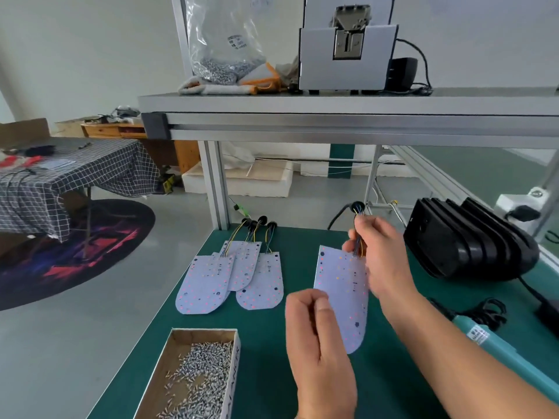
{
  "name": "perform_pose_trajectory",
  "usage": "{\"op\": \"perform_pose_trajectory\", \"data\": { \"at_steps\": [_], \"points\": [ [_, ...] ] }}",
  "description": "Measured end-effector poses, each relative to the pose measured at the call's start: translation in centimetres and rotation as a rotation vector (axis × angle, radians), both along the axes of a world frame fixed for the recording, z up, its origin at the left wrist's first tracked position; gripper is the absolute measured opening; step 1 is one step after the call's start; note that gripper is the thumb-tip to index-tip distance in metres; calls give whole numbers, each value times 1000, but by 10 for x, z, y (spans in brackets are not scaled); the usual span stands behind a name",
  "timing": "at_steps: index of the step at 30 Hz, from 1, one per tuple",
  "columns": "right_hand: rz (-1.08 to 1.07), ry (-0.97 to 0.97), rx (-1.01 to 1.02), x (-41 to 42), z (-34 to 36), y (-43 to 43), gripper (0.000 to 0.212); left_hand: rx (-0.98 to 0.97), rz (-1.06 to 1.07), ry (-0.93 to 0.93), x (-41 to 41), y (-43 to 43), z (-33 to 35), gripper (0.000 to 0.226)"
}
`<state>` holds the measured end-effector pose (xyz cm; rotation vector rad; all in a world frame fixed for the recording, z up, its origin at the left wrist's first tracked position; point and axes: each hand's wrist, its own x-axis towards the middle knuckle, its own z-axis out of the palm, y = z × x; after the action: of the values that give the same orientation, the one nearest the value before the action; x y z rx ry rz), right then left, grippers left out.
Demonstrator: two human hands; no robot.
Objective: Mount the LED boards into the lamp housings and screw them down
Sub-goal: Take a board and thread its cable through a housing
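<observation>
- Head view: the person holds one LED board (344, 293) tilted above the green counter (272, 343), between both hands.
- The left hand (320, 343) has its fingers (305, 306) curled and pinches the board's lower left edge.
- The right hand (384, 261) pinches the coloured wires (358, 246) at the board's top end; they run up to a black grommet (358, 206) just above the fingertips.
- Three more boards (233, 276) lie overlapping on the counter to the left, each with its own wires and grommet pointing away from the person.
- A stack of black lamp housings (472, 240) rests on the counter's right side, well apart from the held board.
- An open cardboard box (233, 367) of loose screws (199, 376) sits at the near left.
- A teal electric screwdriver (490, 340) lies under the right forearm.
- On the shelf (302, 101) above stand a clear bag of screws (223, 49) and a grey machine (344, 55).
</observation>
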<state>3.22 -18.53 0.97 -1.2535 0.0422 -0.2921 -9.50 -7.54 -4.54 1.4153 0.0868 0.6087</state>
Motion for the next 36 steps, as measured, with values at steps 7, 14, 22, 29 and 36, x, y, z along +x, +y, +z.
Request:
{"op": "perform_pose_trajectory", "data": {
  "at_steps": [7,14,22,29,36],
  "points": [
    [124,66,122,-85,29,-50,15,-406,-183,303,4,14,15,19],
    [130,132,192,-149,34,-75,15,-493,-740,540,-2,5,19,54],
    [182,279,41,-166,-9,-68,3,-518,-1034,576,-8,-4,23,75],
    [119,52,-1073,-151,-24,-71,9,-486,-1078,419,-1,-3,9,53],
    [56,48,-708,-153,-16,-82,17,-303,-784,385,0,-7,4,17]
  ]
}}
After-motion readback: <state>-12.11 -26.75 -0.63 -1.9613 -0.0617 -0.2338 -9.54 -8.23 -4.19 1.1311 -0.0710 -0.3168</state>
